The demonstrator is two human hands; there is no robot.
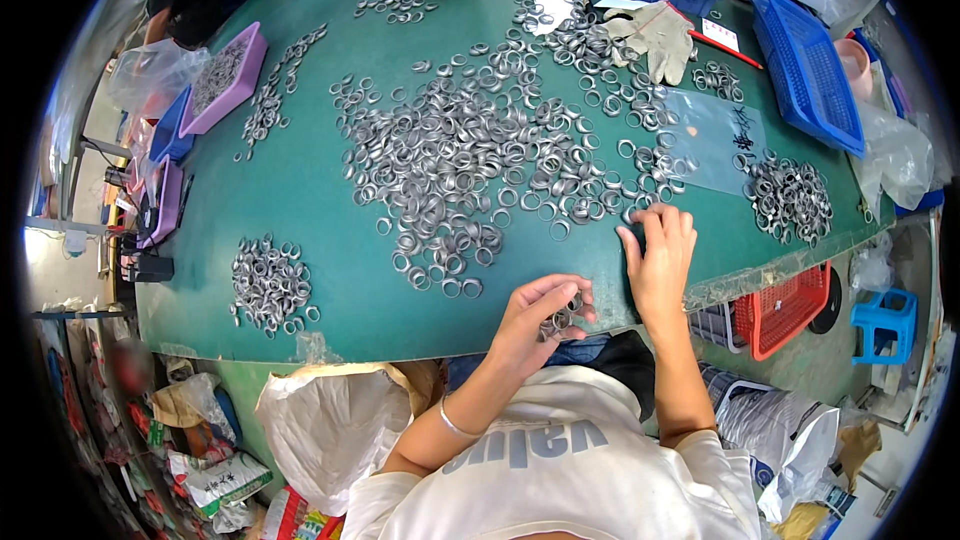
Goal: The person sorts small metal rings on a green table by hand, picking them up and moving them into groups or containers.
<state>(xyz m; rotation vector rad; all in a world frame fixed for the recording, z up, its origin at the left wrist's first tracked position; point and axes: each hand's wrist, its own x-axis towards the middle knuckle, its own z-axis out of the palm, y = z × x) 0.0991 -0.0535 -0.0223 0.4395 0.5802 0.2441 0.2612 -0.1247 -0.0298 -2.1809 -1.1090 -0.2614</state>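
Note:
My left hand (540, 315) is closed around several small grey metal rings (562, 320), held over the table's near edge. To its right, my right hand (662, 252) reaches over the tabletop with bent fingers. Its thumb and forefinger are at a metal ring (631, 214) on the near right fringe of the main pile. The large pile of metal rings (460, 150) spreads across the middle of the green table (380, 325), most of them lying flat or overlapping.
Smaller ring heaps lie at the near left (270, 285) and right (788, 198). A clear plastic bag (715, 140), a work glove (655, 40) and a red pen (725, 48) lie on the right. Blue baskets (808, 70) and a pink bin (250, 70) flank the table. Below stands an open sack (335, 430).

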